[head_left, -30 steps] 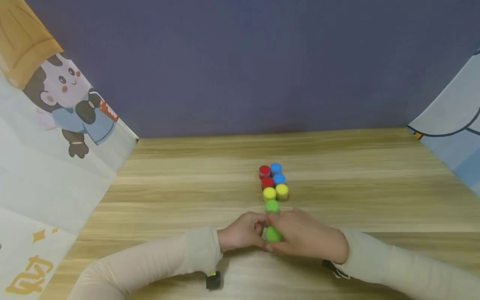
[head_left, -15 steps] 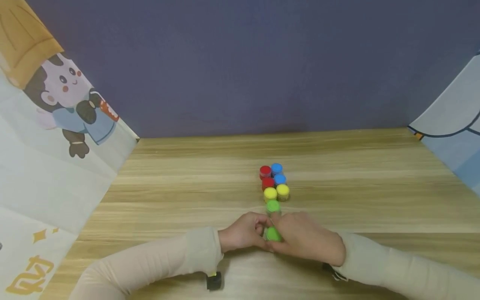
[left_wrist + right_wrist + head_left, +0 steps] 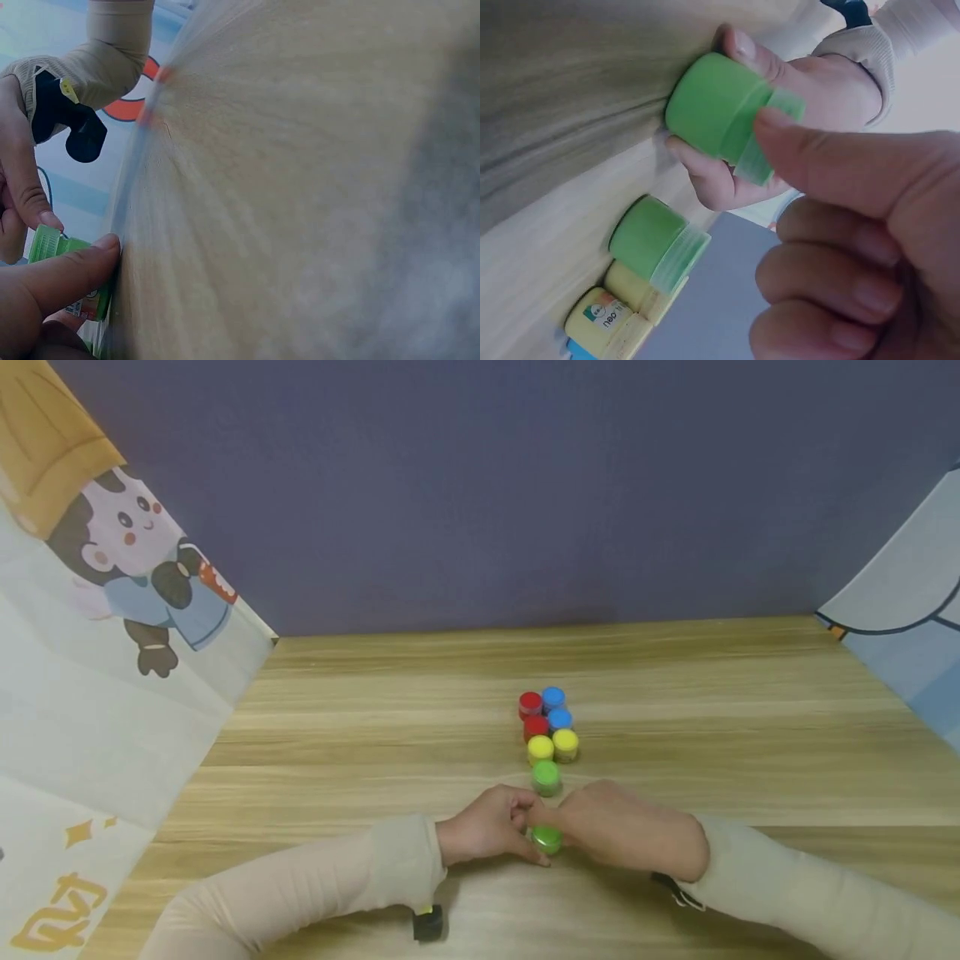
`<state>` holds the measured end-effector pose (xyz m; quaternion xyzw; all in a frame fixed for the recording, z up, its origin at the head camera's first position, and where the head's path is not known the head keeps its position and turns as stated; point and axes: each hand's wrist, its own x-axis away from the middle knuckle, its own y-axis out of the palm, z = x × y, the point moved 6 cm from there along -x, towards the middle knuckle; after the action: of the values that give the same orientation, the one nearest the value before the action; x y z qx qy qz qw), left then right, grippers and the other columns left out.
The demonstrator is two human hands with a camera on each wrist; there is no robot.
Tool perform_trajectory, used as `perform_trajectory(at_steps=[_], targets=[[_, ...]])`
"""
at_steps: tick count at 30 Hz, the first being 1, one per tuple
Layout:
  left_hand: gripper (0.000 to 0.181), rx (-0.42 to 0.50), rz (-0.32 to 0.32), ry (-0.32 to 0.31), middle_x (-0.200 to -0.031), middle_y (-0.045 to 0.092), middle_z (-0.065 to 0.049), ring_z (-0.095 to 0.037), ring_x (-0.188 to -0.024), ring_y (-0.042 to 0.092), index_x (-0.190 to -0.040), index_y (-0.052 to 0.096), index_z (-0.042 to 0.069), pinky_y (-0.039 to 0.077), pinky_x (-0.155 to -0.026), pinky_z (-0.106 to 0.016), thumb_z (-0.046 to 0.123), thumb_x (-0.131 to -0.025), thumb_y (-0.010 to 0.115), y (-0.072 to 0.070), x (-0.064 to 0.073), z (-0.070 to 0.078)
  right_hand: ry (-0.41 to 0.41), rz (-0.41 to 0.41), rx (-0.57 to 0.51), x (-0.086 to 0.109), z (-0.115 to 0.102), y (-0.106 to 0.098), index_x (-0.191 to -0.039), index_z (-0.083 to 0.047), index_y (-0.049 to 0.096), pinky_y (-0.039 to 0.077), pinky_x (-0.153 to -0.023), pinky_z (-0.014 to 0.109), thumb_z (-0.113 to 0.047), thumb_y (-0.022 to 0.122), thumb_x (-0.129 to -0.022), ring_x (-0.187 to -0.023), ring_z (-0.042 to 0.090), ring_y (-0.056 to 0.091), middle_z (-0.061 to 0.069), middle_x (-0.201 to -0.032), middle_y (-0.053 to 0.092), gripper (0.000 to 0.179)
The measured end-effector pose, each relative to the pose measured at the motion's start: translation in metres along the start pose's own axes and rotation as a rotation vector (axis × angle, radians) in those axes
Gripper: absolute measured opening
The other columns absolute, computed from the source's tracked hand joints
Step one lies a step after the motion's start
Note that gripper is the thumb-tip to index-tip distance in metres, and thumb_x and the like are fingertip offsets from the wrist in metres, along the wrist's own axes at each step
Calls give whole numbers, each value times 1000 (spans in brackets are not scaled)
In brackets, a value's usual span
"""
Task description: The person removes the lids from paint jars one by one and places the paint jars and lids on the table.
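Green jar (image 3: 711,106) is clasped by left hand (image 3: 487,822), apparently for steadiness; lid (image 3: 753,159) is thumbed by curled right hand (image 3: 633,831).

A flat, light-brown wood-grained tabletop (image 3: 360,710) was backed by a plain, dark blue-grey upright panel (image 3: 480,493) and flanked on the left by a white sheet (image 3: 67,710) printed with a cartoon figure (image 3: 138,543), on the right by a white-and-blue sheet (image 3: 907,560) marked with dark curved lines (image 3: 881,632).
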<state>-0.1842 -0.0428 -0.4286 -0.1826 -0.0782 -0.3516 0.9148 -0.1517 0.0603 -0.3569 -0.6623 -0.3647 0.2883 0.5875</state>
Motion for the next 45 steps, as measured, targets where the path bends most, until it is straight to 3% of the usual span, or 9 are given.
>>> perform_trajectory(at_steps=[4, 9, 12, 16, 20, 24, 37, 41, 45], targets=[[35, 0, 1, 12, -54, 40, 4, -7, -49, 33, -94, 67, 10, 27, -45, -19, -4, -65, 81, 0, 0, 2, 15, -18, -56, 1, 3, -1, -128, -24, 52, 30, -44, 18, -21, 78, -76, -48, 2, 29, -11, -54, 33, 58], [38, -34, 26, 24, -53, 41, 4, -7, -47, 33, -98, 68, 10, 25, -44, -18, -4, -65, 81, -1, 0, 1, 140, 41, -160, 0, 5, -1, -113, -10, 56, 32, -44, 19, -47, 68, -82, -48, 1, 33, -12, -55, 37, 49], [31, -40, 35, 28, -52, 40, 4, -6, -47, 33, -90, 67, 9, 25, -44, -17, -3, -66, 81, -2, 0, 1, 225, 83, -121, -2, 5, 2, -102, -6, 59, 31, -41, 21, -54, 60, -85, -46, 2, 33, -10, -52, 37, 51], [32, -32, 31, 27, -51, 40, 5, -6, -46, 33, -91, 68, 10, 25, -43, -17, -4, -65, 81, -1, 0, 1, 288, 115, -46, -5, 2, 6, -86, -9, 60, 30, -40, 23, -49, 63, -84, -44, 4, 34, -9, -52, 37, 41], [37, -31, 32, 21, -51, 42, 4, -6, -45, 34, -94, 68, 11, 27, -43, -17, -5, -64, 81, -1, 0, 1, 276, 151, -19, -6, 0, 6, -77, -12, 57, 31, -40, 23, -43, 66, -83, -45, 4, 35, -9, -54, 39, 33], [37, -28, 30, 19, -51, 42, 3, -7, -45, 34, -94, 68, 10, 27, -43, -17, -6, -64, 81, -1, 0, 1, 235, 158, -19, -6, -1, 4, -82, -10, 58, 33, -41, 22, -39, 68, -81, -47, 3, 37, -9, -55, 41, 31], [46, 0, 0, 23, -51, 41, 3, -6, -45, 33, -106, 68, 10, 26, -43, -18, -6, -65, 80, -1, 1, 1, 150, 11, -172, -8, 0, 1, -102, -8, 61, 34, -45, 19, -20, 73, -81, -47, 2, 32, -11, -53, 35, 28], [44, 9, -4, 25, -51, 40, 3, -6, -45, 33, -104, 68, 9, 26, -43, -18, -6, -65, 80, -1, 1, 1, 164, 10, -189, -7, 1, -1, -103, -9, 62, 33, -44, 19, -24, 73, -82, -47, 2, 32, -11, -53, 35, 28], [35, 10, 3, 25, -51, 41, 3, -6, -46, 33, -96, 68, 6, 28, -44, -17, -7, -66, 79, -1, 0, 2, 239, 68, -177, -5, 4, 0, -97, -7, 64, 30, -42, 20, -39, 70, -82, -47, 2, 32, -10, -53, 35, 36]])
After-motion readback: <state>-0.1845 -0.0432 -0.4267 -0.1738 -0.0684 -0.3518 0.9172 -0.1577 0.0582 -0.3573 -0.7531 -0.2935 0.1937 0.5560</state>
